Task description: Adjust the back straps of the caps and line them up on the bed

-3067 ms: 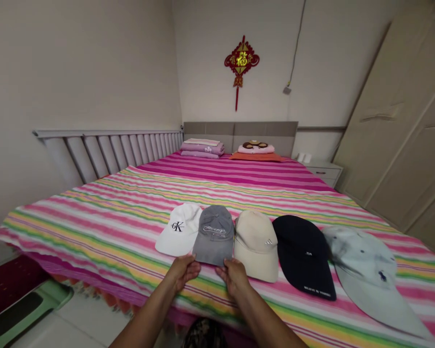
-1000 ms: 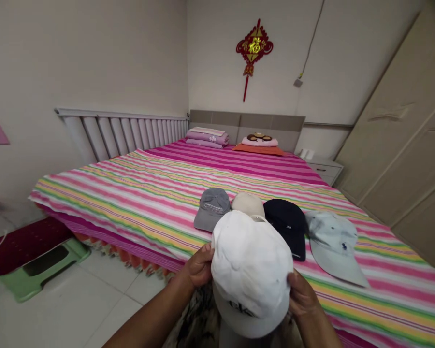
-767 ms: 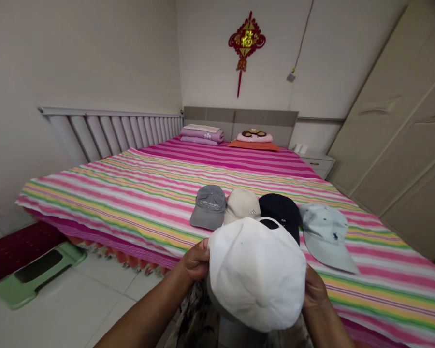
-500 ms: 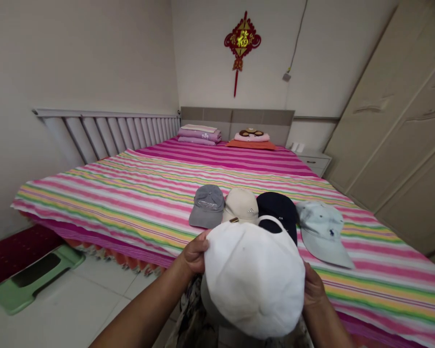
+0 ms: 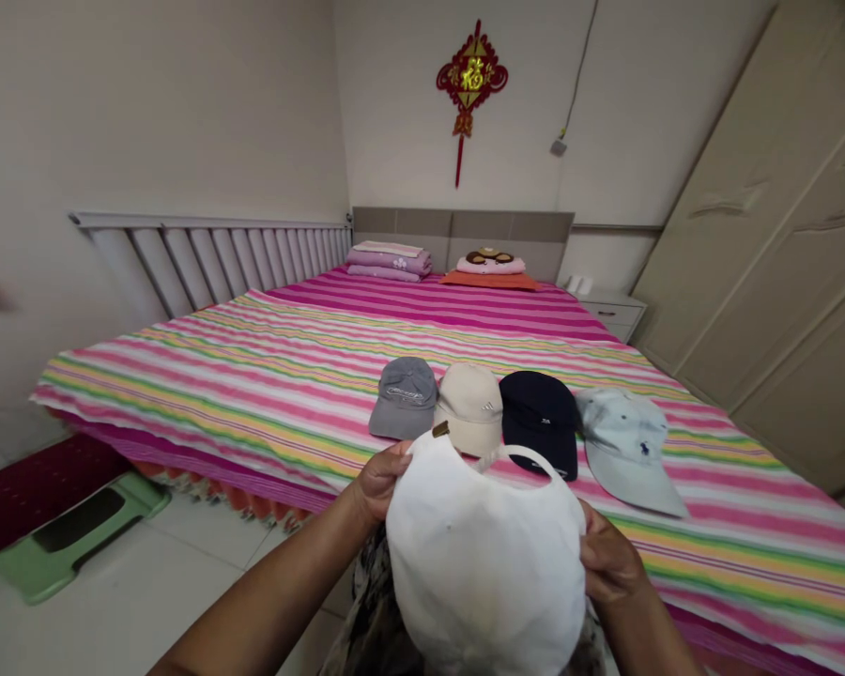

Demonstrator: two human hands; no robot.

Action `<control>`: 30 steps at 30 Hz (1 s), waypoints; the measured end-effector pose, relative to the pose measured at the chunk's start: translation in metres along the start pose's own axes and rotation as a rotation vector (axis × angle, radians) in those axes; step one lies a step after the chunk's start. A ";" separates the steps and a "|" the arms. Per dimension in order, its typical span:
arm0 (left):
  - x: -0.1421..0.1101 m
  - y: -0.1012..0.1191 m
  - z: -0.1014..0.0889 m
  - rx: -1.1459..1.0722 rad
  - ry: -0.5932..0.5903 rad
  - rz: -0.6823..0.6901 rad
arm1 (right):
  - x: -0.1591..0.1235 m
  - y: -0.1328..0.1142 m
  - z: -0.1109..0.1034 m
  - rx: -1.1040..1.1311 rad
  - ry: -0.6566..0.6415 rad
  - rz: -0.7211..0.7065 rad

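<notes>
- In hand: a white cap [image 5: 485, 563], held up off the bed [image 5: 218, 394] in both hands, its underside turned away and its back strap [image 5: 521, 453] uppermost, a small metal buckle [image 5: 440, 429] at one end.
- Left hand [image 5: 381, 483]: fingers [image 5: 394, 460] curled closed on the cap's left side.
- Right hand [image 5: 609, 554]: closed on the cap's right side, the fingertips partly hidden behind it.
- Where the white cap is: just past the bed's near edge, low in the view, in front of the other caps and touching none.
- On the bed, side by side near that edge: a grey cap [image 5: 403, 398], a beige cap [image 5: 470, 408], a navy cap [image 5: 539, 422] and a pale blue cap [image 5: 626, 451] — all resting, none touched.
- Step in hand, as it looks: one cap being held and turned over — both hands are taken up by it.
</notes>
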State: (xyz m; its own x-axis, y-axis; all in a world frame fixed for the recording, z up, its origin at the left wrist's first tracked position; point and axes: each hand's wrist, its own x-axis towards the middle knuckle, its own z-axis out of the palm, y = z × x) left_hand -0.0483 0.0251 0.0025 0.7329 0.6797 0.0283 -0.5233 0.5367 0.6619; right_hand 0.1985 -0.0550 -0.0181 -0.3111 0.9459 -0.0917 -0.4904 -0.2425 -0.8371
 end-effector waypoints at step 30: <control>0.000 0.003 0.035 0.472 0.121 -0.128 | -0.005 -0.003 0.046 -0.037 -0.069 -0.084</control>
State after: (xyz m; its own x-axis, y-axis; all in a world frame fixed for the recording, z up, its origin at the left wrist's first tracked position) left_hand -0.0348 0.0095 0.0306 0.7083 0.6911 -0.1437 -0.1584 0.3540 0.9218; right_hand 0.1645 -0.0693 0.0097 -0.3261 0.9452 0.0153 -0.4868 -0.1541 -0.8598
